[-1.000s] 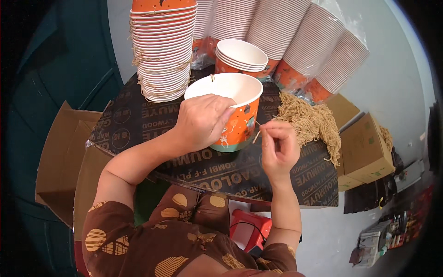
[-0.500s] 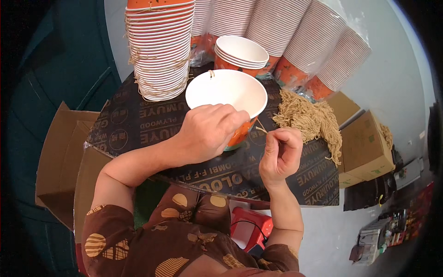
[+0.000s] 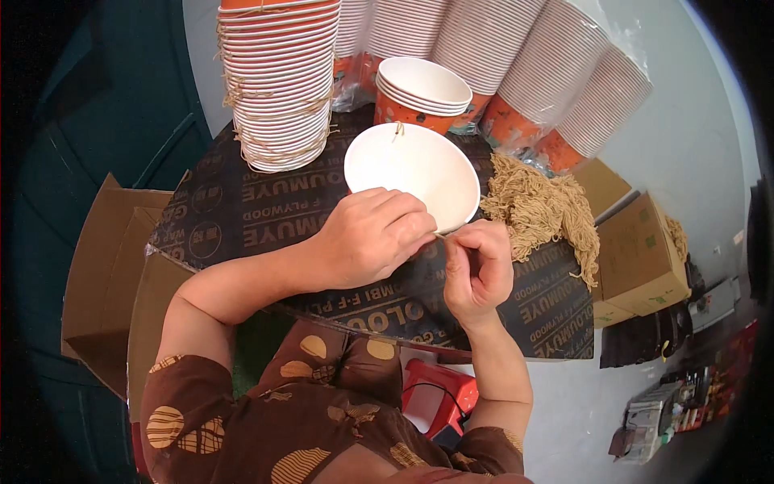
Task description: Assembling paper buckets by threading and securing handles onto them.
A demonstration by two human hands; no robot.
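Note:
A white-lined paper cup (image 3: 407, 165) with an orange outside is tipped toward me, its mouth facing up. My left hand (image 3: 367, 235) grips its near rim and side. A short tan string hangs at the cup's far rim. My right hand (image 3: 476, 266) pinches another thin tan string right beside the cup's near rim, fingers closed on it. Both hands touch at the cup's edge over a dark plywood board (image 3: 242, 214).
A tall tied stack of cups (image 3: 278, 81) stands at the back left. A short stack of cups (image 3: 423, 93) sits behind. Wrapped cup sleeves (image 3: 556, 73) lean at the back. A pile of tan strings (image 3: 540, 206) lies at right. Cardboard boxes (image 3: 637, 258) flank the board.
The cup has tilted over toward me, so its orange side is now hidden and its white inside shows. Both hands moved closer together at its near rim.

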